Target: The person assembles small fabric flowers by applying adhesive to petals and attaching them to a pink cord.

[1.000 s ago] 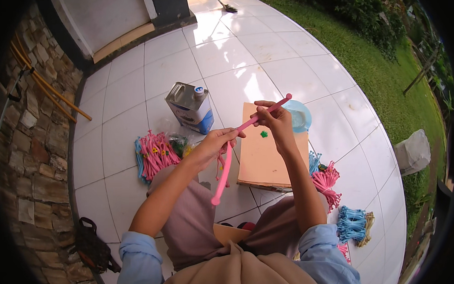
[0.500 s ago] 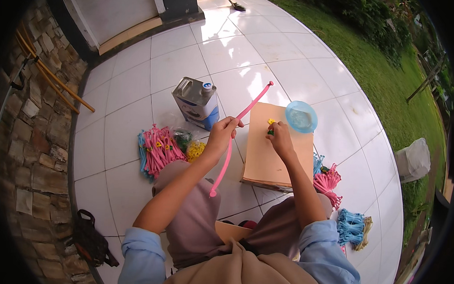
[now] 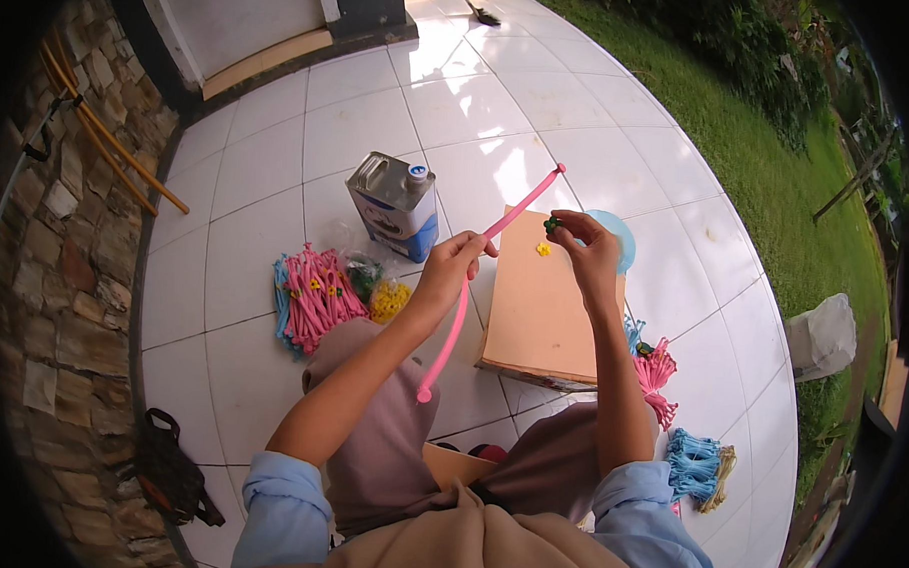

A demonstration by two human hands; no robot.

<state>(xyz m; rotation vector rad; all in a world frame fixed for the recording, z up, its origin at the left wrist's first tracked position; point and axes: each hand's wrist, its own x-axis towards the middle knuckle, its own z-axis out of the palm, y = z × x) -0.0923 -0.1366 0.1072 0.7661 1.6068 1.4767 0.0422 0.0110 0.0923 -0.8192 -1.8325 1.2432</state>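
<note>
My left hand [image 3: 456,265] is closed around the middle of a long pink rod [image 3: 441,353] with a knobbed end at each tip; the rod slants up to the right. Between the fingertips of my right hand [image 3: 592,243] is a small dark green flower-shaped piece [image 3: 551,225], held above the far part of a tan board-topped box [image 3: 541,322]. A small yellow flower-shaped piece [image 3: 543,250] lies on the board just below it. Behind my right hand sits a round light blue dish [image 3: 622,252], partly hidden by the hand.
A metal can [image 3: 395,207] stands beyond my left hand. Near it lie a bag of yellow pieces [image 3: 388,301] and a pile of pink rods [image 3: 319,297]. Pink [image 3: 656,374] and blue [image 3: 692,464] bundles lie on the right. A black bag [image 3: 173,474] rests by the stone wall.
My right hand has lifted off the board and moved up and right with the green piece, leaving the yellow piece lying there. The pink rod has shifted slightly to the right at its top.
</note>
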